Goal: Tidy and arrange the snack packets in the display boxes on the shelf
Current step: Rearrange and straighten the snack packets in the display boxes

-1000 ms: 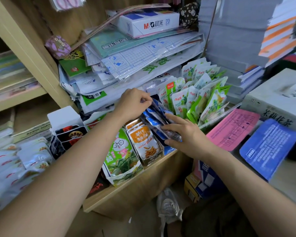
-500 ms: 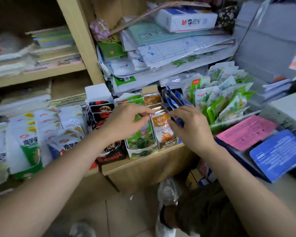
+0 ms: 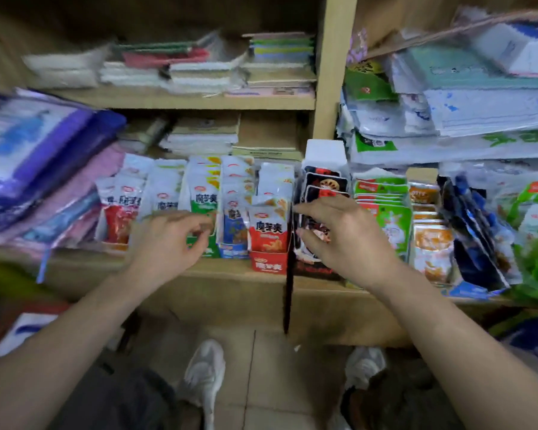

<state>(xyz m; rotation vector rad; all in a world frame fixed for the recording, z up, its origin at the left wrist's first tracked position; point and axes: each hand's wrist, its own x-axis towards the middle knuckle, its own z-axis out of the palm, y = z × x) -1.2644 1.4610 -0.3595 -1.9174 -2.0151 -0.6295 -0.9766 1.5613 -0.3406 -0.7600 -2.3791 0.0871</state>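
Observation:
A row of display boxes with snack packets stands on the wooden shelf (image 3: 180, 273). A red box (image 3: 269, 262) with red-and-white packets sits at the middle, with white packets (image 3: 199, 197) in blue, green and red boxes to its left. My left hand (image 3: 168, 243) hovers in front of the green-labelled packets, fingers loosely curled, holding nothing. My right hand (image 3: 339, 240) is spread in front of the box of black packets (image 3: 325, 183), fingers pointing left, with nothing in it. Further right stand green-and-white packets (image 3: 382, 193), orange packets (image 3: 430, 240) and dark blue packets (image 3: 472, 231).
Stacks of notebooks and paper (image 3: 199, 69) fill the upper shelf, and plastic-wrapped paper (image 3: 479, 113) is piled at the right. Purple and pink bags (image 3: 44, 156) lean at the left. A shelf upright (image 3: 333, 72) divides the bays. My shoes (image 3: 204, 377) stand on the tiled floor.
The view has swung left along the shelf. Both hands have left the blue and orange packets and moved left; they now hover before the white and black packets.

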